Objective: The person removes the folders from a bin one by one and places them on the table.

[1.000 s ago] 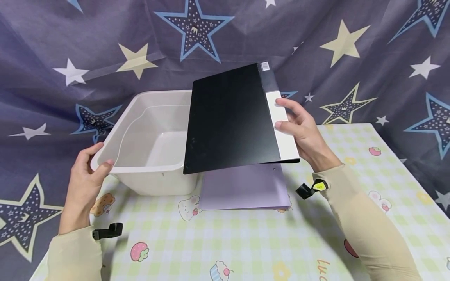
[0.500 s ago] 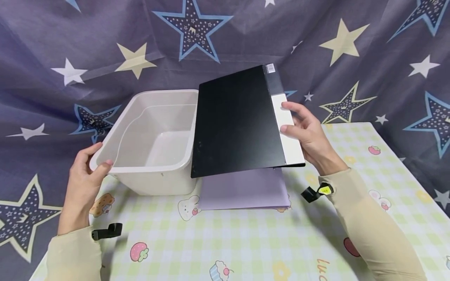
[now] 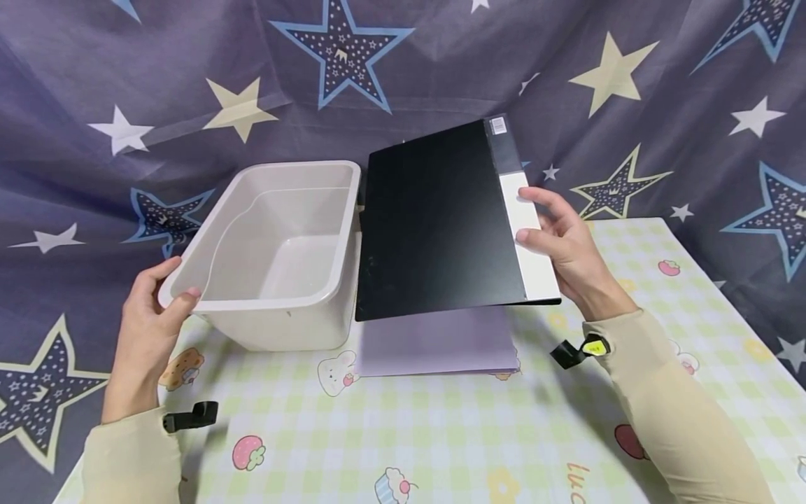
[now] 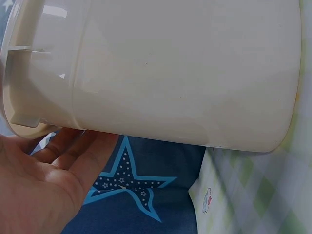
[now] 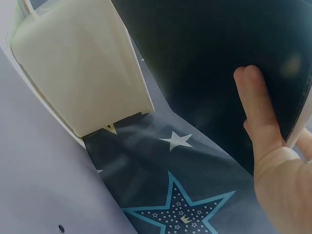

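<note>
My right hand (image 3: 563, 248) grips a black folder (image 3: 441, 224) by its white-labelled spine, thumb on top. In the right wrist view, fingers (image 5: 256, 97) spread under the folder's dark underside. The folder is held tilted above a purple folder (image 3: 437, 343) that lies on the table, covering its far part in the head view. My left hand (image 3: 147, 325) holds the near left corner of a white plastic bin (image 3: 290, 325), thumb over the rim. Seen from the left wrist, the other fingers (image 4: 90, 158) lie against the bin's outside, under the rim. No objects show inside the bin.
A table with a checked, cartoon-printed cloth (image 3: 327, 441) carries the bin and purple folder. Behind it hangs a dark star-patterned curtain (image 3: 441, 63), close to the bin's back rim.
My right hand has moved the black folder rightward, from overlapping the bin's right side to standing beside it. The left hand stays on the bin's corner.
</note>
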Action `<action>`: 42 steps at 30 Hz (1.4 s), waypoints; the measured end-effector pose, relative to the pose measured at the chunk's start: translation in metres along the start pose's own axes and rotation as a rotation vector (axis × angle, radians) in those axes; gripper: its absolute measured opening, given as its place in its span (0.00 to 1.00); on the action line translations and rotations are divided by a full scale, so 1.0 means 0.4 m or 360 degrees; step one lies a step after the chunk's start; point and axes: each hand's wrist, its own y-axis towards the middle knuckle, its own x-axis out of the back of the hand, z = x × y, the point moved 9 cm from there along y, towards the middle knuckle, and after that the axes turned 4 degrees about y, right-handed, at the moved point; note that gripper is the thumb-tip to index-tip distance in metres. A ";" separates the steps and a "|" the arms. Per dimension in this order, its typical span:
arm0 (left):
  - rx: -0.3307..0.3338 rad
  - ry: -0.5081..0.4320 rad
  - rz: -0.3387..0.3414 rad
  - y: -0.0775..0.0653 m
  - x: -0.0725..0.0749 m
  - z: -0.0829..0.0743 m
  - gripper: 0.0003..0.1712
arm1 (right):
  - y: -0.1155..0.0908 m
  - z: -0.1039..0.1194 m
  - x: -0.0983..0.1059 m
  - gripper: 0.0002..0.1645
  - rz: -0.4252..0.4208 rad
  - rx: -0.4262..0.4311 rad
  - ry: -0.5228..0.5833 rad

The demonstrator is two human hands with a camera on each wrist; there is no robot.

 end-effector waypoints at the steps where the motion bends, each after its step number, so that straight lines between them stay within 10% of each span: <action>1: -0.0001 0.0017 -0.0002 0.000 0.000 0.000 0.33 | -0.002 0.002 0.002 0.33 -0.0001 0.0004 -0.0006; 22: -0.0001 -0.0162 0.0000 -0.005 0.005 0.004 0.32 | -0.039 0.000 0.046 0.32 0.0041 0.0000 -0.0009; 42: -0.0016 0.0092 0.0038 -0.002 -0.003 -0.007 0.32 | -0.079 0.031 0.096 0.32 -0.0026 -0.0012 -0.0050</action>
